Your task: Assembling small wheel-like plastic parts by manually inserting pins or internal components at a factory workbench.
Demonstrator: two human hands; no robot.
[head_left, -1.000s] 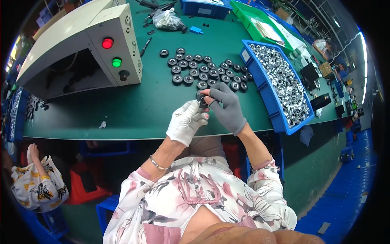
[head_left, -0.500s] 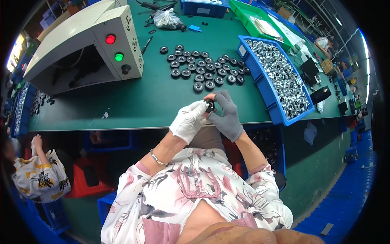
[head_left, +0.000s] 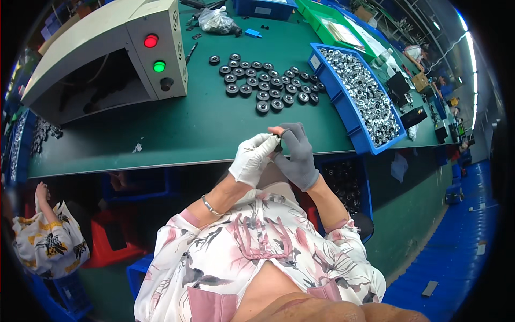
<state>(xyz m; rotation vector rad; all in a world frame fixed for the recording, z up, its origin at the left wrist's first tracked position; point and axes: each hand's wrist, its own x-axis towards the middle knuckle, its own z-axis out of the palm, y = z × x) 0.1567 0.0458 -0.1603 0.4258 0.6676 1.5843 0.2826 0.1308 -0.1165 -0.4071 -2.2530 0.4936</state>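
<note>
In front of my chest, at the table's near edge, both hands meet around a small round black wheel (head_left: 277, 141). My left hand (head_left: 252, 160), in a white glove, pinches it from the left. From the right, my right hand (head_left: 298, 159) has its grey-gloved fingers closed on the same piece; a bare fingertip pokes out of this glove. Fingers cover most of the wheel. Beyond my hands, several similar black wheels (head_left: 263, 108) with shiny centres lie spread over the green table (head_left: 206, 126).
A cream machine (head_left: 134, 21) with red and green lights stands at the left. To the right, a blue bin (head_left: 347, 119) holds many shiny metal parts. Farther back are a green tray (head_left: 322, 27) and a plastic bag (head_left: 217, 20). Another person's arm (head_left: 47, 206) shows at the left.
My view has shifted slightly. The wheel between my fingers has turned and is more covered now. Both hands remain together at the table's edge.
</note>
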